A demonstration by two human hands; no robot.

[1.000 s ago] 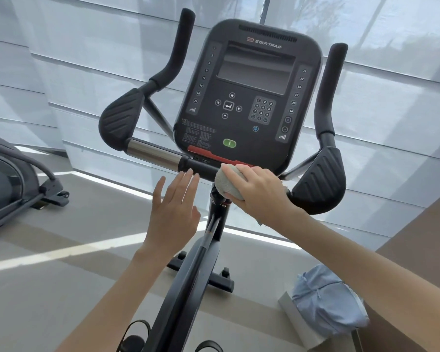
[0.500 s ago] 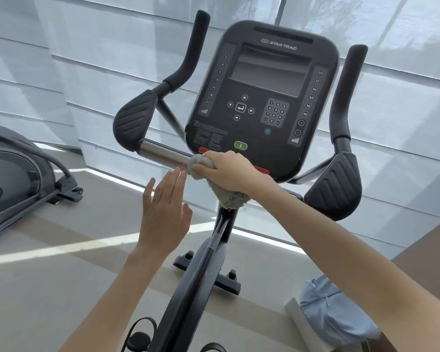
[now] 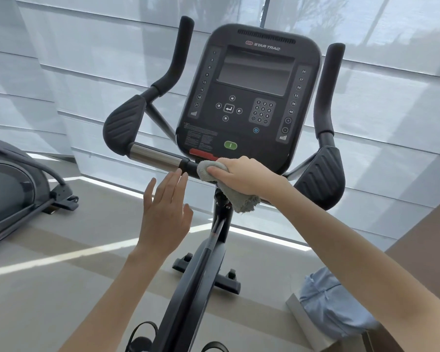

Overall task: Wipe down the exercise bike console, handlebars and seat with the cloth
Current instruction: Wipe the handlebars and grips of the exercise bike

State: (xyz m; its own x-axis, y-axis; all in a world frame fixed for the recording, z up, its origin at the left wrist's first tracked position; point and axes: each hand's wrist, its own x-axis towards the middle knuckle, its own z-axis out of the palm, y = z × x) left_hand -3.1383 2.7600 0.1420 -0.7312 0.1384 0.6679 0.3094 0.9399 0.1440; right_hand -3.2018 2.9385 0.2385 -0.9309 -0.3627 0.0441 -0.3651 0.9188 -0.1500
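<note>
Right hand [image 3: 241, 177]: fingers and thumb curled round the cloth [image 3: 243, 202], gripping it from above and pressing it on the bar [image 3: 155, 156].
Cloth: grey and bunched, at the black middle stretch of the bar just right of the chrome sleeve and directly under the console [image 3: 252, 97]; a loose end hangs below the wrist.
Left hand [image 3: 163, 217]: palm towards the bike, fingers straight and close together, thumb out to the side, holding nothing; the fingertips reach the lower edge of the bar just left of the cloth, though contact cannot be told.
Console: dark panel, screen blank, with a keypad, arrow keys, a green button and a red strip at its lower edge; the cloth lies just below that strip.
Handlebars: ribbed pads [image 3: 123, 123] at both ends of the bar, and black horns [image 3: 181, 54] rising on either side of the console.
Post [image 3: 221, 219]: runs down from the bar to the base on the floor [image 3: 36, 288].
Surroundings: pale blinds [image 3: 87, 72] behind; part of another machine [image 3: 10, 184] at far left; a blue bundle [image 3: 328, 308] at lower right.
</note>
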